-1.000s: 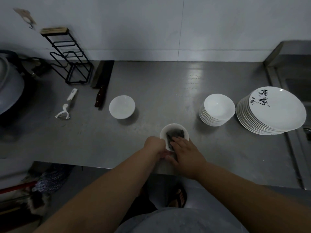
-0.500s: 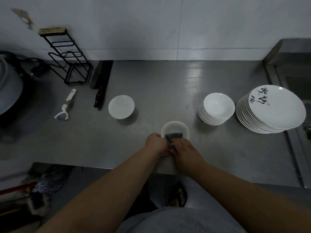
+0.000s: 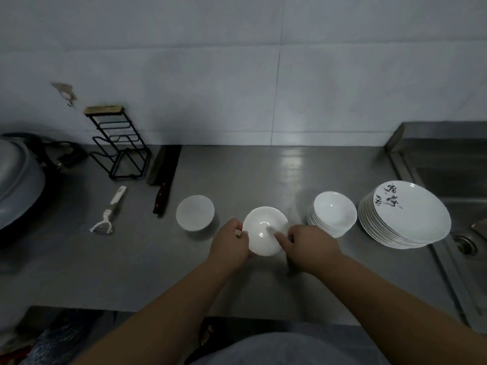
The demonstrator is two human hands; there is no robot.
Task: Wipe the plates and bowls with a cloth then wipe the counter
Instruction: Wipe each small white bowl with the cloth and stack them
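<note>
Fingers (image 3: 243, 234) of the left hand (image 3: 232, 245) clasp the rim of a small white ceramic bowl (image 3: 263, 227) over the grey steel counter (image 3: 263, 175), between a single white bowl (image 3: 195, 213) and a stack of white bowls (image 3: 333, 214). The right hand (image 3: 311, 246) clutches a dark cloth (image 3: 289, 268), forefinger inside the held bowl.

Left forearm (image 3: 168, 306) and right forearm (image 3: 390, 293) are left bare. A grey garment (image 3: 284, 350) is worn, and a dark sandal (image 3: 207, 335) can just be made out lower down.
</note>
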